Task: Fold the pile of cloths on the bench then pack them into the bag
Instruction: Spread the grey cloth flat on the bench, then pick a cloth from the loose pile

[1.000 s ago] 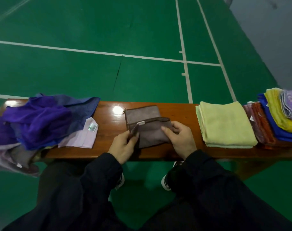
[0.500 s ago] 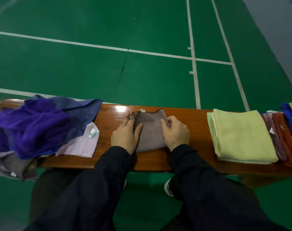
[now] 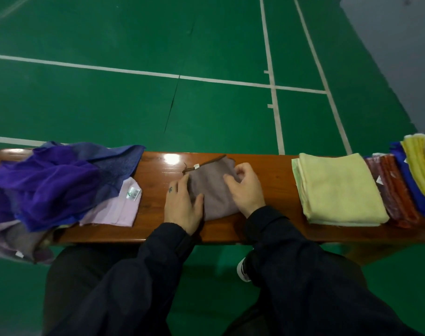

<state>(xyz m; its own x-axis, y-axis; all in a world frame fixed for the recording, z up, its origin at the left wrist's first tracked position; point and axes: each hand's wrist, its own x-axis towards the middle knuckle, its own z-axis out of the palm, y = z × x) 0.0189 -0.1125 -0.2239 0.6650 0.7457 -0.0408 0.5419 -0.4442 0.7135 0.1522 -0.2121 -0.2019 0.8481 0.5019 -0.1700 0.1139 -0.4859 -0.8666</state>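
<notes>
A small grey-brown cloth, folded, lies on the wooden bench in front of me. My left hand rests flat on its left edge with straight fingers. My right hand sits on its right side, fingers loosely curled over the fabric. An unfolded pile of purple, blue and lilac cloths covers the bench's left end. Folded cloths lie to the right: a pale yellow stack, then red, blue and yellow ones. No bag is in view.
The bench stands on a green court floor with white lines. A pink folded cloth with a label lies beside the pile. My dark sleeves and legs fill the lower view; a shoe shows under the bench.
The grey-brown cloth has been folded over and flattened. Both hands moved from holding its near edge to lying on top of it, and my right fingers now lift slightly.
</notes>
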